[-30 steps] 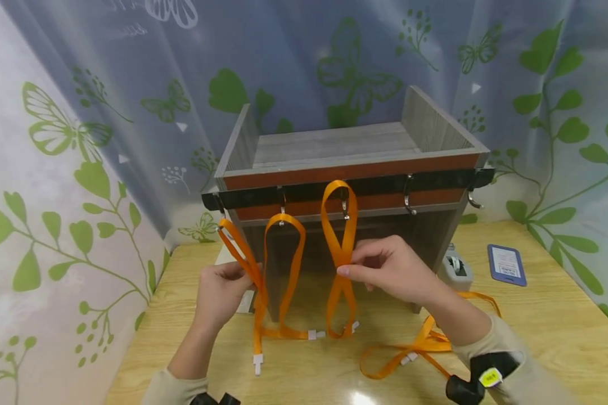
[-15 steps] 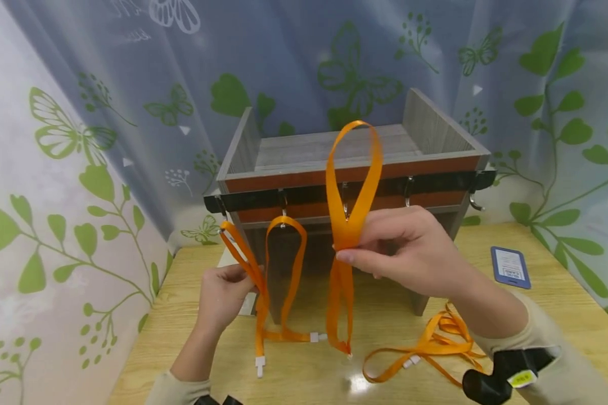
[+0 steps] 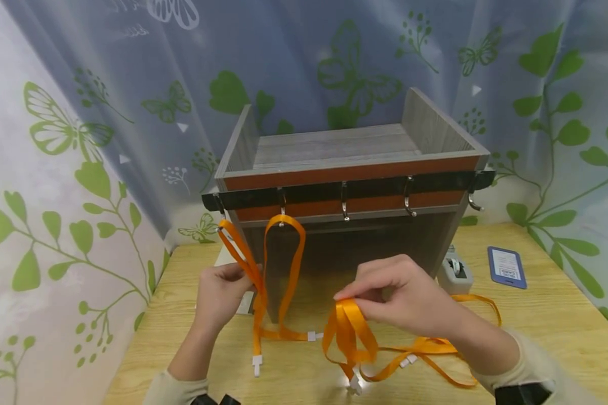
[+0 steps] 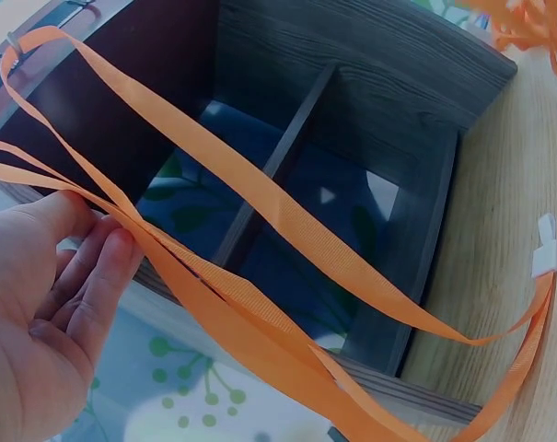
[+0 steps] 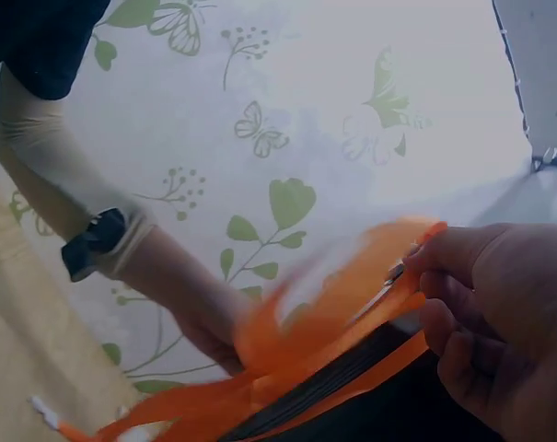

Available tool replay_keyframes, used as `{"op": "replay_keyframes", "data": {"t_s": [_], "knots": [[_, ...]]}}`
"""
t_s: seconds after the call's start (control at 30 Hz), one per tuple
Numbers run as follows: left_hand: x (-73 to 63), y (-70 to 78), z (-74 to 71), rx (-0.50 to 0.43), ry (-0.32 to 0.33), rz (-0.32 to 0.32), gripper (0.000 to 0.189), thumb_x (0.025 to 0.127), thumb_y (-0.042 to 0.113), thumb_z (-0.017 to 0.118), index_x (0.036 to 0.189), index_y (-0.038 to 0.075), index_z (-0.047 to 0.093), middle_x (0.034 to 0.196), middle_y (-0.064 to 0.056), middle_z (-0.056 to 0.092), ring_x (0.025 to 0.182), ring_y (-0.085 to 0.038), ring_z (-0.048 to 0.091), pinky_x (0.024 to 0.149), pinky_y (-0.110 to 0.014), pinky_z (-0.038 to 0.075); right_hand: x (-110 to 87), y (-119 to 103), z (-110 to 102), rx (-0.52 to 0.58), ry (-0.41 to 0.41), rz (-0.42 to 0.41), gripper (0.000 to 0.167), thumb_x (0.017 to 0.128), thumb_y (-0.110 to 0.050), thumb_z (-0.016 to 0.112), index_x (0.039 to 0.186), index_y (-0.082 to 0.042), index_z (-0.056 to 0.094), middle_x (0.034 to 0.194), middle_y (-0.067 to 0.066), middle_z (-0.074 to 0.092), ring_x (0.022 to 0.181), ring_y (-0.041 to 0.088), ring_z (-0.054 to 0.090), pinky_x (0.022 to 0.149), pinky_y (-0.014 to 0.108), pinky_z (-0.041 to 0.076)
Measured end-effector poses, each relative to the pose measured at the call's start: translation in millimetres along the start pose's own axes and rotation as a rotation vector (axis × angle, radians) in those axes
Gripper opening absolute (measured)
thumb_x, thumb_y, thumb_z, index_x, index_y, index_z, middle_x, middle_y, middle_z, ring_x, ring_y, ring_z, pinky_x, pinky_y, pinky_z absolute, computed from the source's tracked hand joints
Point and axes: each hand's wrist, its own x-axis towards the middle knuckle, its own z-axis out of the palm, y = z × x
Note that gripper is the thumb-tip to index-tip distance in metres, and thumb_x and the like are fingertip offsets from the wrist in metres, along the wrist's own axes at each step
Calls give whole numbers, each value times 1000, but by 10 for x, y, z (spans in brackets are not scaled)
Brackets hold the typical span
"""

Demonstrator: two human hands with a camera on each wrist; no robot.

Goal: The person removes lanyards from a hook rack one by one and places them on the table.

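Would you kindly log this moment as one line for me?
left hand: holds leftmost hanging orange lanyard | right hand: pinches looped orange lanyard | middle hook: bare

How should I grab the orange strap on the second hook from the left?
I'd pinch the right-hand side of that orange strap, just below the hook, coming from the front right. There it bows outward as an open loop, while its other side hangs close to the neighbouring strap by the left hand.
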Motion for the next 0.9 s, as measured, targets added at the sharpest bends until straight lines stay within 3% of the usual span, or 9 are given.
{"op": "replay_keyframes", "data": {"t_s": [0.3,0.67,0.77,0.9], "knots": [[6,4,6,-11,3,11,18,89,14,77,97,-2,78,79,-13,77,62,-14,72,67,-27,61,-211,210,141,31,17,150,16,91,1,69,104,-6,77,76,2,66,58,10,48,50,22,44],[3,-5,2,-18,1,17,19,89,15,76,98,-3,78,78,-13,77,62,-14,72,67,-27,60,-493,653,312,155,-2,480,22,92,5,59,102,-4,76,72,0,63,53,0,45,46,21,43],[0,-5,-2,-14,-1,15,20,89,17,77,97,-1,79,78,-12,77,62,-14,72,67,-27,60,-561,778,370,166,-19,518,21,92,4,59,103,-4,76,71,-1,61,53,-1,43,46,19,41],[0,-4,-3,-11,-3,12,21,89,18,77,98,-1,79,79,-12,77,63,-14,72,68,-26,60,-656,960,441,181,-38,554,21,92,3,59,105,-2,75,70,12,63,52,0,45,46,18,41]]}}
